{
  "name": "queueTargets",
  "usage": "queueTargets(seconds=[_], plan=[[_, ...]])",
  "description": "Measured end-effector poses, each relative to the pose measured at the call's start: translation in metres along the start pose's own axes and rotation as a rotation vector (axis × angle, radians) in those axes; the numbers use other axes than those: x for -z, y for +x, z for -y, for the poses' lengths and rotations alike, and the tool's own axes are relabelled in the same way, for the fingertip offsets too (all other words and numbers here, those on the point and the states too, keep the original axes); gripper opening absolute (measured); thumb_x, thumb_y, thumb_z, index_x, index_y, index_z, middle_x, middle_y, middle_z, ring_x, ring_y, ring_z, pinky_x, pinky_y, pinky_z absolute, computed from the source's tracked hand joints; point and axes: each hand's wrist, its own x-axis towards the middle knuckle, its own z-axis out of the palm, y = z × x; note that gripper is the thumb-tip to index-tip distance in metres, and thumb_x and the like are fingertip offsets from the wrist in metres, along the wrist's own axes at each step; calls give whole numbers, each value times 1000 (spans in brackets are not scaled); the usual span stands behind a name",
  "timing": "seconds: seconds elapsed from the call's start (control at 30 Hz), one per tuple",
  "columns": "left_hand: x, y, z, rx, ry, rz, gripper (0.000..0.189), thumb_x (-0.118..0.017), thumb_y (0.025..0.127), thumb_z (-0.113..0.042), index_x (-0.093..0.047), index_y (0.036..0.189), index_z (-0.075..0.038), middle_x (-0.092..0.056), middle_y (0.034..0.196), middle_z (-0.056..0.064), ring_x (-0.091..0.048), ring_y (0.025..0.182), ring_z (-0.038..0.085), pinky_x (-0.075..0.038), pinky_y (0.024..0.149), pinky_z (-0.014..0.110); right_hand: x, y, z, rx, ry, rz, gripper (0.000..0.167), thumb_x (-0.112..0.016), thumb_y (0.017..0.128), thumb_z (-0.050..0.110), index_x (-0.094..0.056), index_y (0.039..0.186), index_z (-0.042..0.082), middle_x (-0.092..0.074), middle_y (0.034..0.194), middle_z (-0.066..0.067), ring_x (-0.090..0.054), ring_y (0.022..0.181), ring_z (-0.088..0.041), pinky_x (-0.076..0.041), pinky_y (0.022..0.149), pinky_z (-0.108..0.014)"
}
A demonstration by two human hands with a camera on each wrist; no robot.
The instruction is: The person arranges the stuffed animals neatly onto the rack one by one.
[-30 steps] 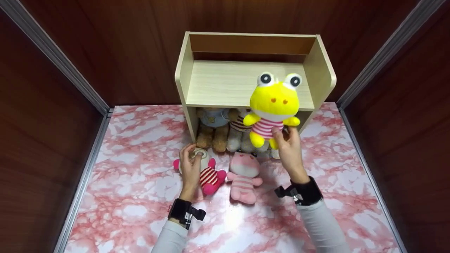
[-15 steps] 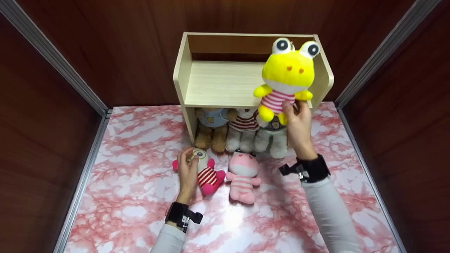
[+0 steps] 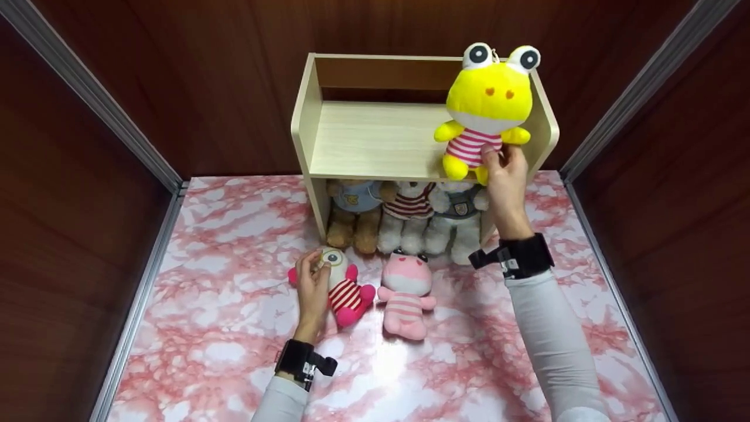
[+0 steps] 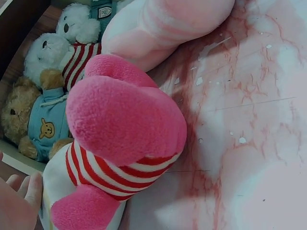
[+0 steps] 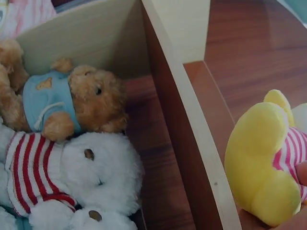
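Observation:
A yellow frog plush (image 3: 490, 97) in a pink-striped shirt is held upright by my right hand (image 3: 507, 184), which grips its lower body at the right end of the upper shelf. In the right wrist view the frog's yellow legs (image 5: 259, 163) show beside the shelf board. On the floor at the left, my left hand (image 3: 312, 291) holds the head of a pink-and-white plush (image 3: 347, 296) with a red-striped body and big round eyes. Its pink feet (image 4: 124, 115) fill the left wrist view. Beside it a pink striped plush (image 3: 405, 308) lies on its back.
A pale wooden two-level shelf (image 3: 375, 140) stands against the brown back wall. In its lower level sit a brown bear (image 3: 354, 217) in blue, a white bear (image 3: 405, 217) in red stripes and another pale bear (image 3: 457, 223) in a dark vest. Marbled floor (image 3: 222, 351) surrounds them.
My right hand has raised the frog plush up and to the right, from before the lower level to the upper shelf. The left hand has shifted only slightly on its plush.

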Motion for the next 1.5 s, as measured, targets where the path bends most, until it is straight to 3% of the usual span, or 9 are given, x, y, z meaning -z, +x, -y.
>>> queueTargets(seconds=[0.3, 0.5, 0.63, 0.8, 1.23, 1.5], plan=[[0, -2, 2, 16, 1, -5, 33, -63, 99, 0, -59, 131, 4, -53, 137, 16, -51, 128, 33, -46, 102, 27, -4, 23, 2, -45, -55, -72, 29, -57, 104, 6, -54, 127, -10, -59, 111, -7, -55, 102, -17, -47, 93, -26], [-2, -2, 0, 17, 9, -18, 35, -60, 98, 6, -57, 132, 9, -51, 136, 24, -49, 129, 44, -46, 99, 23, -5, 36, 2, -81, -40, -90, 26, -57, 104, 8, -56, 126, -6, -59, 114, -8, -55, 104, -16, -47, 92, -24], [-2, -4, -17, 18, 2, -11, 35, -59, 97, 9, -55, 131, 12, -52, 133, 27, -49, 128, 49, -47, 98, 24, -7, 45, 1, -95, -36, -96, 29, -56, 104, 6, -55, 129, -8, -60, 121, -12, -55, 109, -17, -46, 95, -21], [0, -9, -37, 8, 6, -5, 35, -60, 97, 8, -55, 131, 13, -54, 132, 25, -51, 126, 46, -49, 101, 30, -7, 58, -2, -131, -55, -107, 31, -55, 104, 6, -55, 132, -9, -59, 122, -12, -55, 109, -16, -46, 94, -20], [1, -12, -36, 30, -28, 3, 39, -59, 97, 6, -51, 134, 12, -52, 136, 34, -49, 129, 50, -46, 99, 24, -5, 74, -2, -176, -82, -84, 31, -50, 107, 9, -53, 134, -5, -56, 122, -8, -52, 110, -14, -45, 93, -18], [-1, -14, -36, 49, -19, -10, 39, -59, 96, 7, -52, 134, 13, -53, 136, 32, -50, 129, 49, -46, 103, 35, -6, 73, -6, -149, -181, -64, 33, -51, 107, 11, -52, 136, -5, -55, 121, -8, -51, 108, -14, -45, 93, -19]])
